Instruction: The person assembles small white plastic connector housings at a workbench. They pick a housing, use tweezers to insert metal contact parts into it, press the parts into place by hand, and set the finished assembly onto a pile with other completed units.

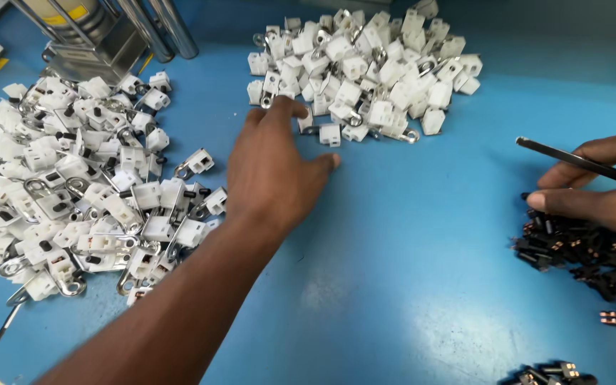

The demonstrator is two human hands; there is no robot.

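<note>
- Our left hand (276,171) was stretched forward over the blue table (422,235), fingers spread and empty, fingertips touching the near edge of the far pile of plain white housings (365,68).
- Nothing was gripped yet; the nearest loose housing (330,135) lay just beyond the thumb side of that hand.
- Our right hand (600,192) was pinched around black tweezers (572,160), resting on the heap of small black inserts (586,253) directly under it.
- To the left of the left arm sat a bigger pile of white housings with black inserts and metal ring terminals (73,185): by our read, the finished ones.
- Judgement: a good share looked done, but the far pile was sizeable and plenty of inserts remained, so we were roughly midway.
- A metal fixture (98,36) stood beyond the left pile, untouched.
</note>
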